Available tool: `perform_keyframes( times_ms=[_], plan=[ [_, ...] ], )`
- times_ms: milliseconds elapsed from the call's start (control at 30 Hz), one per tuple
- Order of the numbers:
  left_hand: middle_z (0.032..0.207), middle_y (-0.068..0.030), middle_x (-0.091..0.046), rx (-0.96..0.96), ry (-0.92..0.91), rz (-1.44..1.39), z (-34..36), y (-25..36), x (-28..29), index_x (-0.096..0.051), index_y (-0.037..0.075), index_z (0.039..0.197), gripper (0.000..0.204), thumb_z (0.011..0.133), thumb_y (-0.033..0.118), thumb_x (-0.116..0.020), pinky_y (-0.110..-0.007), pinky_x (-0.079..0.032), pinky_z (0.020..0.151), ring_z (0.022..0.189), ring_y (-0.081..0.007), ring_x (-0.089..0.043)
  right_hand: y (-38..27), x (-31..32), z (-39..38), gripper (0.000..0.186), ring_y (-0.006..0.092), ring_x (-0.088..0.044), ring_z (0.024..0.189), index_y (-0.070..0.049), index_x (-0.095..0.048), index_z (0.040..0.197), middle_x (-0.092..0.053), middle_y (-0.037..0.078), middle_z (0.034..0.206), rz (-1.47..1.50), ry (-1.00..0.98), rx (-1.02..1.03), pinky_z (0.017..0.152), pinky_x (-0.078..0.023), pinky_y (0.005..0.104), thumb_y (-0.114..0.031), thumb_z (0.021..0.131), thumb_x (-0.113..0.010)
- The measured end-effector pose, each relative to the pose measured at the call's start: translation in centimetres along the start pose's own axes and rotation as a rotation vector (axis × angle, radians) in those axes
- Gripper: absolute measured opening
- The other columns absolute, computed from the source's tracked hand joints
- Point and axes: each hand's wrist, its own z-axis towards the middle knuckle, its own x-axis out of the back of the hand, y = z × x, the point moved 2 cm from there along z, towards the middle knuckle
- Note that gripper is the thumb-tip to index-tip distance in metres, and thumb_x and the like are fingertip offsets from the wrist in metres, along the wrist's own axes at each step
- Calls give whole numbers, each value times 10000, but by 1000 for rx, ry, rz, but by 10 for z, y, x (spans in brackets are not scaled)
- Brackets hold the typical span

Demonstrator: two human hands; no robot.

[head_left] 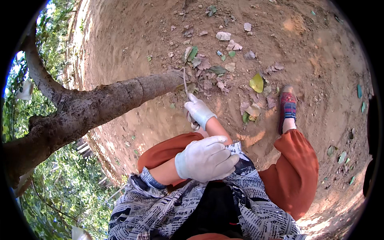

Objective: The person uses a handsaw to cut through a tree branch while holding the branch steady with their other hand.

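My right hand (198,112), in a pale glove, is closed around the lower end of a thin, light brown stick (185,82). The stick's upper part stands against the foot of a tree trunk (116,98). Nearer to me, my left hand (210,160), also gloved, lies across my right forearm. Its fingers are curled at the cuff of the printed right sleeve (234,147), gripping the cloth. Part of the right forearm is hidden behind this hand.
Dry leaves (204,64) and a yellow leaf (256,83) lie on the brown soil (320,52) by the trunk's base. My shoe (288,105) rests on the ground to the right. Green foliage (64,176) fills the left side, where the trunk forks.
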Motion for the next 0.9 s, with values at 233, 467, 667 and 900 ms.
perform_keyframes(
  times_ms=[233, 467, 667, 900],
  plan=[
    [706, -6, -526, 0, 19, 8, -2, -1, 1, -614, 58, 885, 269, 692, 237, -667, -331, -494, 809, 662, -155, -529, 3, 5, -7, 632, 142, -435, 411, -77, -191, 1426, -480, 45, 586, -147, 20, 61, 345, -329, 317, -163, 848, -433],
    [687, -1, -508, -9, 46, 30, -2, -2, -1, -613, 61, 879, 262, 696, 241, -667, -326, -494, 798, 642, -157, -523, 6, 2, 3, 618, 131, -474, 458, -62, -240, 1415, -531, 57, 638, -113, 32, 64, 410, -384, 293, -178, 844, -445],
    [691, -6, -517, -12, 6, 4, -1, -1, -3, -612, 59, 893, 266, 705, 239, -663, -325, -490, 800, 638, -161, -524, -1, 7, -13, 583, 132, -459, 444, -53, -235, 1398, -489, 40, 607, -111, 5, 36, 382, -359, 303, -177, 862, -428],
    [693, -7, -516, 13, 33, 5, -4, -5, 2, -613, 61, 892, 270, 713, 257, -669, -339, -485, 824, 644, -162, -522, 8, -8, -14, 641, 301, -603, 703, -39, -232, 1402, -608, 223, 838, -322, 39, 101, 661, -468, 369, -289, 848, -436]
  ],
)
